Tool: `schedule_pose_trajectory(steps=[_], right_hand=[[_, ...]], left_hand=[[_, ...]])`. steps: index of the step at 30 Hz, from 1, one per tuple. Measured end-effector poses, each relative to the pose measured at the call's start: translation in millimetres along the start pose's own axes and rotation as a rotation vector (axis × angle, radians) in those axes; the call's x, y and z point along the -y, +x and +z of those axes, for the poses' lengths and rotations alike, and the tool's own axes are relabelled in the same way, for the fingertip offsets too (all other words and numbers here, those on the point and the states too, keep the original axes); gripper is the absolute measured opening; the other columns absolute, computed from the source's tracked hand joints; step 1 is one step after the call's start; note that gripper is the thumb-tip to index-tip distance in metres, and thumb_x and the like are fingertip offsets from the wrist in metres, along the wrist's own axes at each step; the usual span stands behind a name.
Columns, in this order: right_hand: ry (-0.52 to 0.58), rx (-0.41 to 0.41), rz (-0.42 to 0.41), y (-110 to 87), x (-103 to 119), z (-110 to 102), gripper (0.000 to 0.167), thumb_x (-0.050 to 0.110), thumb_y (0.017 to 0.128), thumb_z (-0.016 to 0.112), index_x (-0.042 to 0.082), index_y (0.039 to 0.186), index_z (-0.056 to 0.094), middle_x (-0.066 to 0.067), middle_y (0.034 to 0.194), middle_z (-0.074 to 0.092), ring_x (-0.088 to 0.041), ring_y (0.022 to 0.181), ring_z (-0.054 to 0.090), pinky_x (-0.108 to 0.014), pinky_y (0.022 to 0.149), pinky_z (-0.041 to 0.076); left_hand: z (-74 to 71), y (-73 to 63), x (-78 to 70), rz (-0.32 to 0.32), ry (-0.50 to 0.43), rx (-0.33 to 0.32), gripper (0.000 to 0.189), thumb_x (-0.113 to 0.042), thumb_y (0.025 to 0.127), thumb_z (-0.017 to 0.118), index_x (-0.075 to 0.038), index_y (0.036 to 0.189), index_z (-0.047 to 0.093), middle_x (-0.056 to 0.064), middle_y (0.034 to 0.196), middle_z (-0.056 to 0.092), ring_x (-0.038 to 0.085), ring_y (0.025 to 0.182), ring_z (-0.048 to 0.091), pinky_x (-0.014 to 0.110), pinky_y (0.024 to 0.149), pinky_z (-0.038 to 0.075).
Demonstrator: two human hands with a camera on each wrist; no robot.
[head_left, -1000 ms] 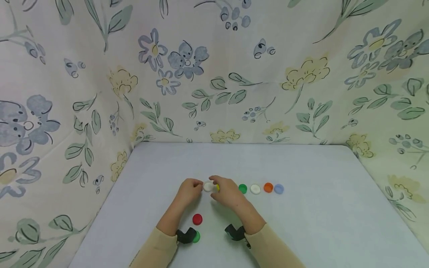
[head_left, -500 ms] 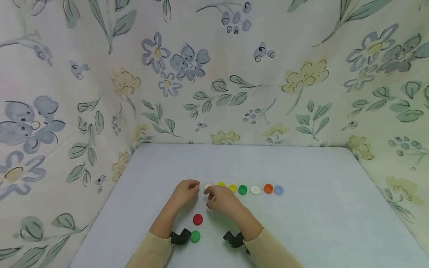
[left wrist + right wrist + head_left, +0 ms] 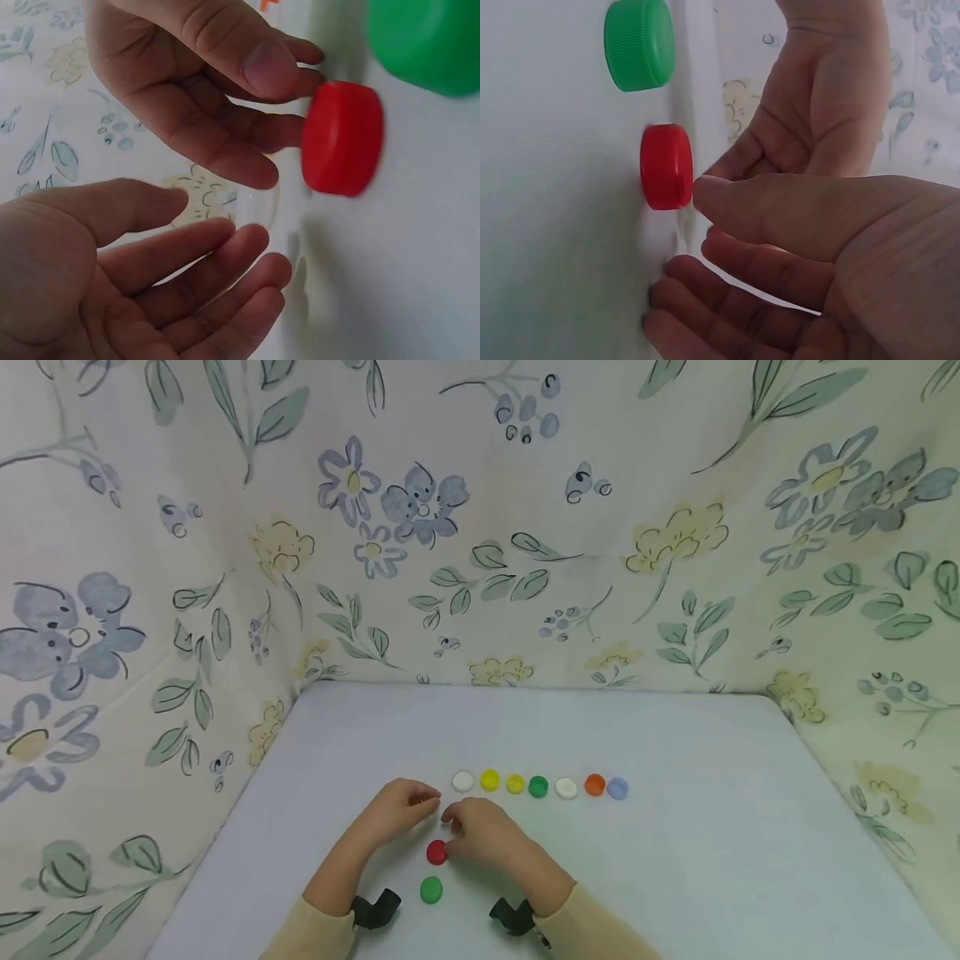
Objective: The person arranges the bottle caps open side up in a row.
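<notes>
A red bottle cap (image 3: 437, 852) lies on the white table, with a green bottle cap (image 3: 431, 890) closer to the person. My right hand (image 3: 483, 835) is just beside the red cap, fingers loosely bent. In the right wrist view its thumb (image 3: 727, 196) comes right up to the red cap (image 3: 666, 166); whether they touch I cannot tell. My left hand (image 3: 393, 811) hovers to the left, fingers relaxed and holding nothing. The left wrist view shows its fingers (image 3: 202, 270) spread a little, apart from the red cap (image 3: 343, 139).
Farther back runs a row of caps: white (image 3: 462, 782), yellow (image 3: 490, 780), another yellow (image 3: 515, 784), green (image 3: 538, 787), white (image 3: 566, 788), orange (image 3: 595, 785) and pale blue (image 3: 618, 788). Floral cloth (image 3: 480, 602) hangs behind and beside the table (image 3: 712, 860).
Both hands have drawn back from the left end of the row toward the person. The right hand has come down to the red cap, and the whole row is now uncovered.
</notes>
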State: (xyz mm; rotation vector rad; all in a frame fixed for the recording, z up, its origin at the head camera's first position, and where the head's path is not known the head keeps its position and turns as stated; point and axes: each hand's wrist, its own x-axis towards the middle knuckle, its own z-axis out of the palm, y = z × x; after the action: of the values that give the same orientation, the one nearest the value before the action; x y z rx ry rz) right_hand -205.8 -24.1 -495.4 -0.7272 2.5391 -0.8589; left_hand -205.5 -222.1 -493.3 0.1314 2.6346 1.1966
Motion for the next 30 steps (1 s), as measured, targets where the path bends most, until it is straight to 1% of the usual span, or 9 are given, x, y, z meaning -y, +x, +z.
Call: schedule_pose_trajectory(steps=[4,7,9,12,15,17,21,24,30], right_hand=[[-0.025,-0.008,0.020,0.6,2,0,0.032,0.018,0.084,0.084,0.010,0.114,0.074,0.006,0.087,0.061,-0.011,0.079,0.053,-0.027,0.075,0.051],[-0.039,-0.016,0.011,1.1,2,0,0.032,0.021,0.083,0.086,0.008,0.109,0.074,0.006,0.086,0.063,-0.011,0.078,0.053,-0.028,0.074,0.050],[-0.045,-0.017,0.004,1.0,3,1,0.032,0.023,0.082,0.087,0.008,0.106,0.074,0.006,0.085,0.063,-0.012,0.077,0.052,-0.028,0.073,0.050],[-0.064,-0.012,0.005,-0.2,4,4,0.029,0.025,0.082,0.087,0.009,0.102,0.074,0.007,0.084,0.062,-0.011,0.076,0.052,-0.028,0.074,0.050],[-0.071,-0.011,0.011,-1.2,4,7,0.025,0.024,0.081,0.087,0.011,0.098,0.073,0.008,0.080,0.060,-0.011,0.075,0.051,-0.028,0.073,0.049],[-0.071,-0.011,0.013,-1.9,4,9,0.023,0.023,0.082,0.087,0.012,0.095,0.073,0.008,0.078,0.058,-0.012,0.074,0.051,-0.027,0.072,0.048],[-0.074,-0.010,0.022,-2.2,4,11,0.018,0.023,0.083,0.086,0.013,0.091,0.072,0.008,0.075,0.055,-0.012,0.072,0.051,-0.027,0.069,0.046],[-0.082,-0.005,0.020,-1.6,3,12,0.016,0.022,0.084,0.084,0.014,0.090,0.073,0.008,0.074,0.055,-0.012,0.072,0.050,-0.026,0.068,0.046],[-0.115,0.000,0.001,-0.7,4,13,0.016,0.024,0.083,0.086,0.015,0.087,0.073,0.008,0.072,0.054,-0.011,0.070,0.050,-0.025,0.065,0.045]], left_hand=[[-3.3,-7.5,4.6,0.079,0.031,0.076,0.025,-0.022,0.096,0.072,-0.005,0.113,0.076,0.000,0.103,0.072,0.017,0.092,0.062,0.038,0.078,0.055],[-3.5,-11.1,7.2,0.126,0.024,0.140,0.026,-0.021,0.093,0.075,-0.003,0.112,0.076,0.000,0.101,0.071,0.017,0.089,0.061,0.036,0.076,0.053],[-3.3,-13.5,7.6,0.137,0.007,0.186,0.027,-0.019,0.091,0.077,-0.003,0.112,0.075,-0.001,0.096,0.070,0.016,0.086,0.060,0.034,0.074,0.052],[-2.8,-16.8,7.9,0.160,-0.003,0.245,0.028,-0.012,0.085,0.081,-0.002,0.111,0.075,-0.001,0.094,0.070,0.017,0.082,0.059,0.032,0.071,0.050],[-2.1,-20.1,7.5,0.177,0.015,0.281,0.028,-0.006,0.081,0.083,-0.003,0.108,0.076,-0.001,0.093,0.070,0.018,0.080,0.058,0.030,0.069,0.049],[-1.0,-21.4,7.2,0.198,0.039,0.285,0.028,-0.001,0.078,0.084,-0.003,0.104,0.076,-0.001,0.093,0.069,0.018,0.080,0.057,0.030,0.069,0.049],[2.3,-22.5,6.0,0.231,0.101,0.269,0.026,0.003,0.077,0.083,-0.005,0.100,0.074,-0.003,0.088,0.065,0.016,0.079,0.056,0.030,0.070,0.048],[4.8,-23.4,5.3,0.237,0.143,0.252,0.025,0.005,0.077,0.081,-0.007,0.097,0.073,-0.004,0.085,0.062,0.016,0.079,0.055,0.032,0.070,0.048],[9.2,-24.4,3.1,0.234,0.170,0.228,0.024,0.008,0.077,0.079,-0.010,0.091,0.070,-0.004,0.083,0.060,0.017,0.079,0.054,0.033,0.070,0.047]])
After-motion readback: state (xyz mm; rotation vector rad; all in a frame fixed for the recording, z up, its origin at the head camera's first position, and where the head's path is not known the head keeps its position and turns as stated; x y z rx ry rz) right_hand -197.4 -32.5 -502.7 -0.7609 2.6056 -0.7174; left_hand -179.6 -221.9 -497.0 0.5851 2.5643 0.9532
